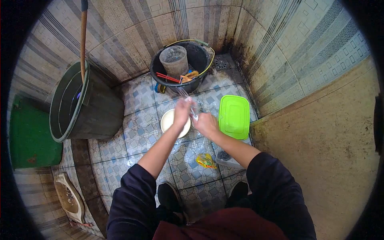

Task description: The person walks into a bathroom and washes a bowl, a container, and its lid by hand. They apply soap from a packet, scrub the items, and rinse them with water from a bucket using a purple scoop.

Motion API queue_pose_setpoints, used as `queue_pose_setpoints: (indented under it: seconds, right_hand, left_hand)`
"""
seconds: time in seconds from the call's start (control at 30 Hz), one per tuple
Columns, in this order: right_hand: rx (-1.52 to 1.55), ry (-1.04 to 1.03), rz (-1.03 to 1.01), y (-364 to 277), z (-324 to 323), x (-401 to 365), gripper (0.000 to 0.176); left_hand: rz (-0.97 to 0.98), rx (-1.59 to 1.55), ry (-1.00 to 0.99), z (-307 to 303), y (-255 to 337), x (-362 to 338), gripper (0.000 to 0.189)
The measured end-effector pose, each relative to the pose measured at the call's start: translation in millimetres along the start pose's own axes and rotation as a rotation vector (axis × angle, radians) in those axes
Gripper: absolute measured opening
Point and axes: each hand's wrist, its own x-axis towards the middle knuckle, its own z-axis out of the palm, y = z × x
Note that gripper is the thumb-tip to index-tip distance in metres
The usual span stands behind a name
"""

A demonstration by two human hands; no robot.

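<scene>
A metal fork (183, 93) is held tilted over the floor, tines pointing up toward the black tub. My right hand (207, 125) is closed round the handle end. Higher up, my left hand (183, 112) is closed on the fork near its neck; motion blurs its fingers. Directly beneath my left hand stands a round white bowl (165, 123) with pale, cloudy liquid in it. Right of my hands lies a bright green rectangular lid (234, 116). Closer to my feet are a crumpled yellow packet (206, 161) and a clear plastic container (227, 159) with something dark in it.
A black tub (200, 58) at the back wall holds a grey bucket (175, 60) and orange-handled items. At left stands a large dark bin (100, 108) with a wooden pole (83, 44), near a squat toilet (70, 198). A floor drain (221, 63) sits in the corner.
</scene>
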Motion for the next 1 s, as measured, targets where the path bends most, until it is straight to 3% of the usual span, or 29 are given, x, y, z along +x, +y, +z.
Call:
queue_pose_setpoints:
  seconds: [0.07,0.13,0.2,0.27,0.33,0.37,0.43,0.47,0.53,0.57,0.6,0.67,0.73,0.8,0.83,0.87,0.93,0.97,1.0]
  right_hand:
    - [0.034,0.031,0.054,0.8,0.7,-1.0,0.037]
    - [0.001,-0.037,-0.084,6.4,-1.0,-4.1,0.035]
    - [0.059,-0.077,-0.180,21.0,-8.9,2.7,0.033]
    - [0.110,-0.110,-0.287,27.4,-13.2,15.4,0.033]
    - [0.631,0.250,0.004,35.7,-14.8,25.9,0.034]
    - [0.624,0.250,0.007,36.4,-6.5,35.4,0.034]
    - [0.788,0.739,-0.022,33.3,20.0,52.9,0.042]
    - [0.790,0.741,-0.018,35.5,24.7,48.6,0.042]
    - [0.588,0.417,0.135,23.0,18.6,30.3,0.047]
    - [0.723,0.248,0.274,21.7,8.6,26.0,0.047]
    - [0.726,0.246,0.274,26.8,7.3,26.4,0.047]
    - [0.319,0.274,0.174,40.7,4.1,30.7,0.042]
    - [0.227,0.343,0.113,50.5,-7.6,39.6,0.040]
    - [0.291,0.463,0.302,64.9,-16.9,57.9,0.040]
    - [0.519,0.259,0.417,73.6,-23.3,63.0,0.038]
    - [0.522,0.255,0.417,75.1,-17.9,62.6,0.038]
    - [1.716,-0.418,0.735,71.1,-10.6,55.3,0.030]
    - [1.705,-0.488,0.585,69.3,-4.9,51.0,0.027]
    - [1.706,-0.482,0.606,68.3,-0.9,51.4,0.027]
  left_hand:
    - [-0.050,-0.072,-0.118,16.2,-14.6,-12.4,0.023]
    - [0.001,-0.051,-0.098,15.6,-7.5,-10.0,0.027]
    - [-0.125,-0.004,0.059,-0.7,1.8,-1.1,0.033]
    - [-0.142,-0.004,0.065,-16.1,-1.4,5.6,0.035]
    - [-0.248,0.234,-0.171,-18.4,-0.8,-4.4,0.032]
    - [-0.279,0.289,-0.265,-15.5,-3.1,-10.7,0.031]
    - [-0.258,0.385,-0.344,0.5,-11.6,-20.4,0.028]
    - [-0.234,0.440,-0.370,7.7,-21.8,-20.8,0.027]
    - [0.153,0.777,-0.321,23.7,-15.4,-35.1,0.026]
    - [0.121,0.808,-0.301,31.0,-2.1,-50.7,0.026]
    - [0.119,0.811,-0.299,36.1,5.3,-59.9,0.026]
    - [-0.134,0.642,-0.247,44.8,8.7,-71.1,0.026]
    - [-0.102,0.571,-0.221,45.8,-8.8,-71.1,0.028]
    - [-0.326,0.128,-0.304,44.6,-8.9,-70.1,0.028]
    - [-0.343,0.042,-0.362,41.1,-0.1,-75.0,0.028]
    - [-0.346,0.045,-0.359,35.6,0.6,-73.5,0.028]
    - [-0.612,-0.412,-0.522,26.4,-3.9,-66.5,0.027]
    - [-0.576,-0.389,-0.506,26.2,-9.0,-66.1,0.023]
    - [-0.594,-0.394,-0.509,25.8,-12.4,-67.1,0.023]
